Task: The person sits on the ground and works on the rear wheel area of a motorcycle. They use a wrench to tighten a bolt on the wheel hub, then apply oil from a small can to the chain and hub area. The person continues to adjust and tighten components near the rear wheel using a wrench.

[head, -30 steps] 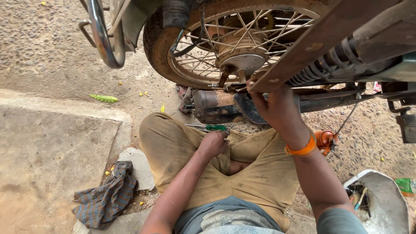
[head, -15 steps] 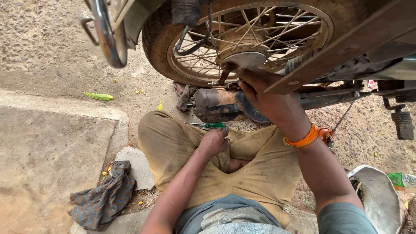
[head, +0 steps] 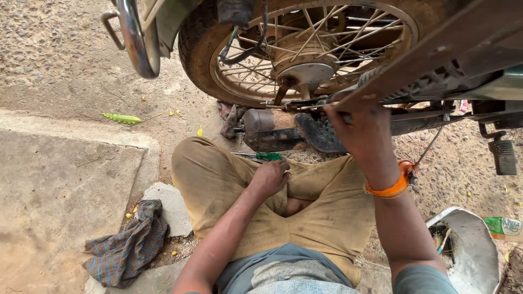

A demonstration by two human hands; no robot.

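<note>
— Gravelly ground runs under everything, with a pale concrete slab [head: 65, 190] off to the left; a motorcycle stands over the seated person, its spoked rear wheel [head: 305, 51] filling the top of the view; a chrome guard bar [head: 133, 38] curves down at the upper left.

— And the hands; where are they?

— Right hand [head: 362, 130] is raised to the underside of the bike, up against the dark metal parts just below the wheel hub [head: 302, 71]; its fingers are curled over something there, but I cannot tell what, nor how tight that grip is; an orange band [head: 389, 188] circles the wrist.

— The other one?

— Left hand [head: 269, 177] rests on the left thigh of the tan trousers [head: 218, 185], fingers loosely bent, holding nothing that I can see; a green-handled screwdriver [head: 259, 156] lies on the ground just beyond that knee, near the fingertips yet apart from them.

— Anything else lying about?

— A dark rusty cylinder [head: 272, 129] sits on the ground under the wheel, just past the screwdriver; a checked rag [head: 128, 245] lies crumpled at the slab's edge beside a flat stone [head: 169, 204]; a green leaf [head: 122, 118] lies further out on the gravel; a pale bowl-shaped shell [head: 471, 250] sits by the right elbow, with a green plastic bottle [head: 504, 226] just behind it.
</note>
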